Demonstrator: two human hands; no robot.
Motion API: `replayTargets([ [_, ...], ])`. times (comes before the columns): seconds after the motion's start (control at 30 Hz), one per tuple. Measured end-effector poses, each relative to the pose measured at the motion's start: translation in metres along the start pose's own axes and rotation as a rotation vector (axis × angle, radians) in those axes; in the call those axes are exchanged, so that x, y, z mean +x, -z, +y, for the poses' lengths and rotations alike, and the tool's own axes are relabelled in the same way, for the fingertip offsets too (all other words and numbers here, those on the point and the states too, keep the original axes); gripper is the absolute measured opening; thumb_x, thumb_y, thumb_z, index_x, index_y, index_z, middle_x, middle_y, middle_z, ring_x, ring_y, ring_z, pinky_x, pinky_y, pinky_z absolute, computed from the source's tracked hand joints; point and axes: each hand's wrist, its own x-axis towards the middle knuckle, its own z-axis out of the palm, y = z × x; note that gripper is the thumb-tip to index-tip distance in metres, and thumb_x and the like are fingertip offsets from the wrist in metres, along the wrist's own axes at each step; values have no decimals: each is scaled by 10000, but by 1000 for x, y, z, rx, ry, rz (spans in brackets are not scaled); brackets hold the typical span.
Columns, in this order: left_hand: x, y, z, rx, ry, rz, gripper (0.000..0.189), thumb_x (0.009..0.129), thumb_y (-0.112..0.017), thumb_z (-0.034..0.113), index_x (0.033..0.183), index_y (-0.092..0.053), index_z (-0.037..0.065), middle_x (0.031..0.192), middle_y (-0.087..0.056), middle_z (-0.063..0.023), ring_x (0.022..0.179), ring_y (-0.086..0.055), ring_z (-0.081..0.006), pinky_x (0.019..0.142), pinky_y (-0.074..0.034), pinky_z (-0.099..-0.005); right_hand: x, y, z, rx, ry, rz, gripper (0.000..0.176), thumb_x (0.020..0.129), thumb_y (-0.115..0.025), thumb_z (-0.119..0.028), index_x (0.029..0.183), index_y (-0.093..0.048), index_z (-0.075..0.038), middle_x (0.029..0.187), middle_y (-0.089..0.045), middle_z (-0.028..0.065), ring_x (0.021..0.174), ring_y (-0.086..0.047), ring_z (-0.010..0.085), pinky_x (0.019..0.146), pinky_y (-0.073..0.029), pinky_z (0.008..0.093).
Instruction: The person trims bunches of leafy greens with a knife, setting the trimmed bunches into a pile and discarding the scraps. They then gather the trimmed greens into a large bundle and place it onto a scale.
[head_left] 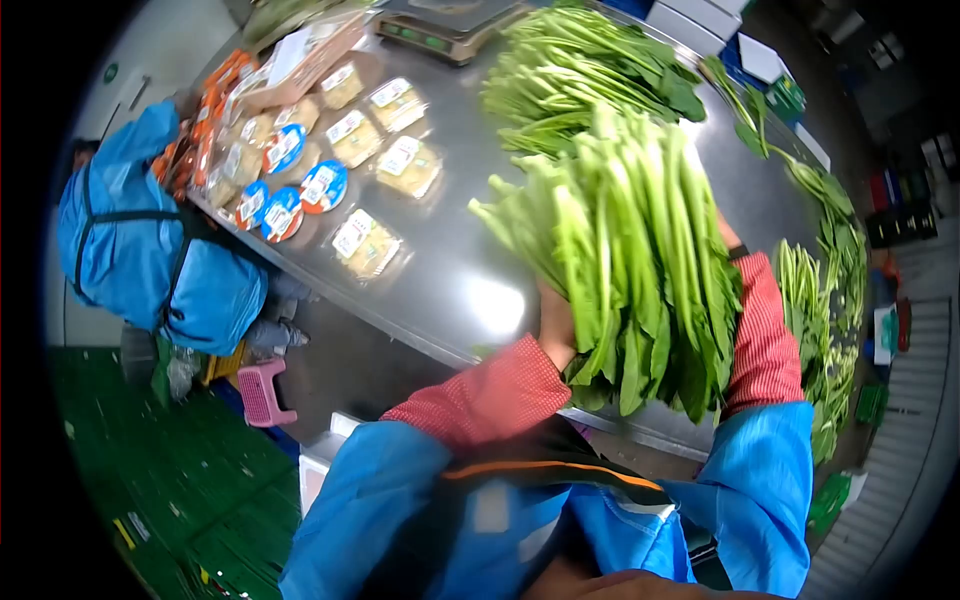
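Note:
A big bunch of leafy greens (640,260) with pale thick stalks is held up between my two hands, stalk ends pointing away from me and leaves hanging toward me. My left hand (555,322) grips it from the left side; its fingers disappear behind the stalks. On the right side my right hand (728,232) holds the same bunch, mostly covered by it. Just beyond lies a second pile of the same greens (585,75) on the metal table (455,240).
Several clear packs (408,167) and round tubs with blue labels (323,187) sit at the left. A scale (450,28) stands at the back. More greens (825,300) lie along the right edge. A person in blue (135,230) is at far left, near a pink stool (264,394).

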Motion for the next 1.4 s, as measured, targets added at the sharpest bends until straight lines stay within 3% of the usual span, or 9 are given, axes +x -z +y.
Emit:
replayTargets([
  [0.13, 2, 2, 52, -505, 152, 138, 515, 991, -394, 414, 1304, -437, 8, 1239, -546, -129, 1079, -571, -229, 894, -505, -345, 118, -45, -15, -190, -147, -156, 742, 875, -490, -602, 1209, -550, 58, 1123, -621, 202, 1010, -588, 262, 913, -435, 347],
  [0.2, 18, 22, 55, -660, 202, 212, 476, 982, -456, 351, 1323, -426, 20, 1259, -537, -117, 1096, -561, -220, 896, -496, -338, 136, -69, -44, -339, 83, -138, 784, 821, -557, -627, 1212, -552, 53, 1114, -624, 232, 1005, -610, 302, 895, -459, 366],
  [0.3, 15, 40, 55, 121, 263, 353, 416, 957, -533, 259, 1289, -467, 17, 1203, -568, -103, 1065, -566, -191, 865, -496, -342, 154, -83, -65, -792, 116, -137, 687, 805, -587, -608, 1156, -600, -18, 1072, -629, 231, 947, -621, 359, 840, -487, 427],
  [0.37, 10, 53, 41, 128, 135, 402, 370, 927, -578, 195, 1233, -518, -3, 1135, -599, -87, 1016, -575, -171, 846, -477, -324, 156, -90, -54, -879, 240, 75, 528, 832, -590, -532, 1089, -633, -73, 1008, -619, 191, 851, -635, 351, 759, -504, 448],
  [0.77, -38, 77, 91, 73, 788, 248, 344, 932, -495, 209, 1244, -465, 68, 1195, -521, -68, 1091, -510, -192, 918, -419, -359, 36, -37, -63, -535, 195, 495, 292, 846, -650, -287, 991, -631, -33, 747, -609, 166, 677, -583, 329, 613, -459, 393],
  [0.97, -61, 96, 105, 393, 908, 196, 396, 922, -526, 234, 1263, -471, 40, 1186, -541, -61, 1093, -521, -193, 929, -429, -353, -63, -35, -28, -208, -58, 561, 202, 888, -627, -175, 971, -632, 10, 795, -658, 135, 677, -606, 148, 629, -475, 282],
  [1.07, -78, 112, 105, 527, 801, 18, 395, 878, -553, 205, 1233, -522, 33, 1212, -554, -111, 1120, -521, -258, 963, -413, -390, -109, -45, -6, -81, -169, 587, 201, 888, -631, -166, 963, -644, 20, 748, -638, 51, 644, -526, 86, 595, -445, 256],
  [1.2, -94, 107, 106, 1590, -8, -523, 438, 739, -602, 147, 1167, -584, 57, 1206, -545, -201, 1104, -503, -374, 922, -423, -441, -161, -68, 12, 15, -264, 617, 199, 886, -633, -175, 948, -656, 12, 699, -594, 8, 591, -453, 58, 541, -391, 234],
  [1.4, -86, 104, 88, 1933, -7, -762, 423, 694, -629, 166, 1107, -608, 77, 1020, -594, -170, 976, -553, -340, 821, -455, -455, -231, -101, 45, 100, -321, 683, 165, 919, -606, -174, 935, -649, -15, 618, -471, -62, 517, -380, 25, 452, -296, 214],
])
